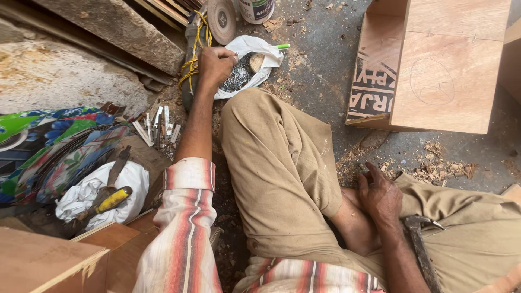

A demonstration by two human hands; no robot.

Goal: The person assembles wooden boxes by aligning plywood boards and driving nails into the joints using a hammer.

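My left hand [216, 64] reaches forward into a white plastic bag [255, 46] that lies open on the floor with a heap of thin nails [237, 78] in it. Its fingers are curled shut down on the nails. My right hand [380, 196] rests on my ankle with its fingers loosely apart, holding nothing. A claw hammer [420, 244] lies on my khaki trouser leg just beside that forearm, its head pointing away from me.
A plywood box [445, 65] stands at the right, with wood chips [439, 168] in front of it. At the left are a white cloth bundle [87, 192] with a yellow-handled screwdriver [114, 199], small metal bits [160, 127], floral cloth [54, 146] and plywood pieces [49, 260].
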